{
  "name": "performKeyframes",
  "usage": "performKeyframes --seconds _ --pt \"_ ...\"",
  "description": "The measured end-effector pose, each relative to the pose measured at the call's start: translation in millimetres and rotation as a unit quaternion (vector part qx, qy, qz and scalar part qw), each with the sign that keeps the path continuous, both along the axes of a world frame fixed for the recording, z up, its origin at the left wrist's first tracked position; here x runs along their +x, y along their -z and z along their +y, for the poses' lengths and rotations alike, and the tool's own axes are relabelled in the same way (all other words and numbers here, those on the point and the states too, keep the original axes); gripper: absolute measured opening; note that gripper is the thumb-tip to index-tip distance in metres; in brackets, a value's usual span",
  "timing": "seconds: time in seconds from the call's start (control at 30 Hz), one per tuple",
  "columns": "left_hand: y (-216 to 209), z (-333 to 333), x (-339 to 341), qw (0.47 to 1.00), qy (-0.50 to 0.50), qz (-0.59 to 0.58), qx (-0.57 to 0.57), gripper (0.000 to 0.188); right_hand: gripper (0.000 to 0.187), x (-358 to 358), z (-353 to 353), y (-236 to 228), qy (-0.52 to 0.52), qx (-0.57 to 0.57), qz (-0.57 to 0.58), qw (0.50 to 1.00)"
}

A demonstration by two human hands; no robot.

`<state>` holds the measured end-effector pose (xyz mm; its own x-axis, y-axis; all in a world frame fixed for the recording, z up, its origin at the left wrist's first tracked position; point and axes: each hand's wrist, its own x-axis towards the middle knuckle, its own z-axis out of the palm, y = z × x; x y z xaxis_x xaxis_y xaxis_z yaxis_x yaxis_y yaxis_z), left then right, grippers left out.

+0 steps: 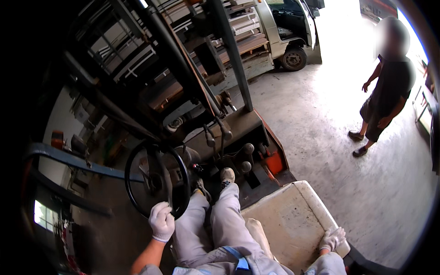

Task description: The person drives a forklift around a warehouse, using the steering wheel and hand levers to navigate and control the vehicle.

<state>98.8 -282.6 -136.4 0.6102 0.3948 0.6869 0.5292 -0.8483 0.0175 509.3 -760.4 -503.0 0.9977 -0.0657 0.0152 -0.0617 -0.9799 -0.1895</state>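
My left hand (pixel 162 222), in a white knit glove, is closed at the lower edge of a black steering wheel (pixel 130 192). Its fingers wrap the rim, or a knob on it; I cannot tell which. In the same kind of glove, my right hand (pixel 333 239) rests on the right edge of a worn cream-coloured cover (pixel 293 215) beside my seat, fingers laid over the edge. Several control levers (pixel 223 133) with grey knobs rise from the forklift's dash (pixel 243 123), ahead of my legs. Both my shoes (pixel 227 176) are on the floor below the wheel.
The forklift's mast (pixel 233 59) stands ahead. Beyond it is a light-coloured truck (pixel 262 59) with an open door, its bed stacked with boards (pixel 247 43). A person (pixel 389 87) in dark clothes stands on the concrete floor (pixel 316 137) at right. A blue-grey bar (pixel 91 165) runs at left.
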Motion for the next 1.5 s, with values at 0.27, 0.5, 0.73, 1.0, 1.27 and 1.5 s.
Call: performKeyframes --seconds 0.27,0.5,0.73,1.0,1.27,1.5 --pt "-31 6 44 0.988 0.14 -0.046 -0.055 0.023 0.039 24 3 -22 -0.092 -0.081 0.167 0.978" --pt "-54 45 93 0.975 0.202 -0.092 -0.026 0.025 0.048 -5 324 -216 -0.543 0.189 -0.146 0.805" --pt "-104 176 138 0.988 0.097 -0.122 -0.021 0.013 0.036 -66 485 -313 -0.466 -0.019 -0.059 0.883" --pt "-100 252 -36 0.969 -0.022 -0.244 -0.005 0.016 0.037 -85 362 -248 -0.452 -0.017 -0.111 0.885" --pt "-37 68 -96 0.981 -0.068 -0.18 -0.019 0.016 0.034 -95 328 -223 -0.408 0.002 -0.094 0.908" --pt "-33 12 31 0.981 0.13 -0.129 -0.068 0.02 0.033 -98 325 -222 -0.391 0.03 -0.102 0.914"
